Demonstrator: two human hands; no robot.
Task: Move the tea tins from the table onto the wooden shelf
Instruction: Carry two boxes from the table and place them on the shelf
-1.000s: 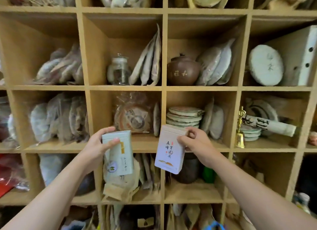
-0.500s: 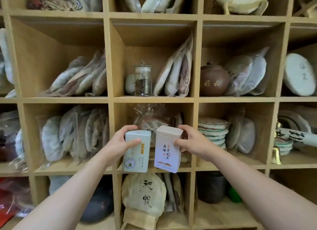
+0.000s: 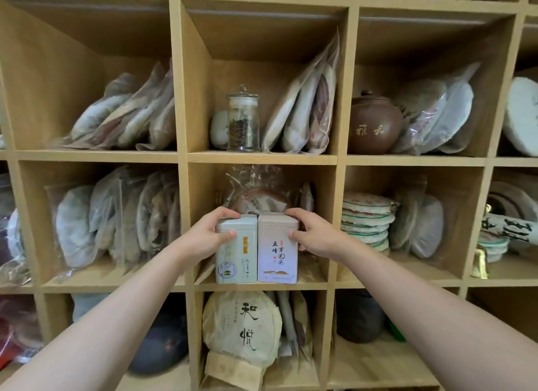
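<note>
Two upright tea tins stand side by side at the front edge of the middle compartment of the wooden shelf (image 3: pixel 262 285). The pale green tin (image 3: pixel 236 253) is on the left, and my left hand (image 3: pixel 205 236) grips its upper left side and lid. The pale pink tin (image 3: pixel 278 253) with black characters is on the right, touching the green one. My right hand (image 3: pixel 313 233) holds its upper right corner. Both tins' bases appear to rest on the shelf board. A bagged tea cake (image 3: pixel 262 195) sits behind them.
Neighbouring compartments hold bagged tea cakes (image 3: pixel 122 216), a stack of wrapped cakes (image 3: pixel 366 218), a glass jar (image 3: pixel 243 119) and a brown clay pot (image 3: pixel 374 122) above. A paper-wrapped cake (image 3: pixel 241 329) fills the compartment below the tins.
Both hands have carried the tins forward and together, from held apart in front of the shelf to standing side by side on the middle compartment's board. The view has moved closer.
</note>
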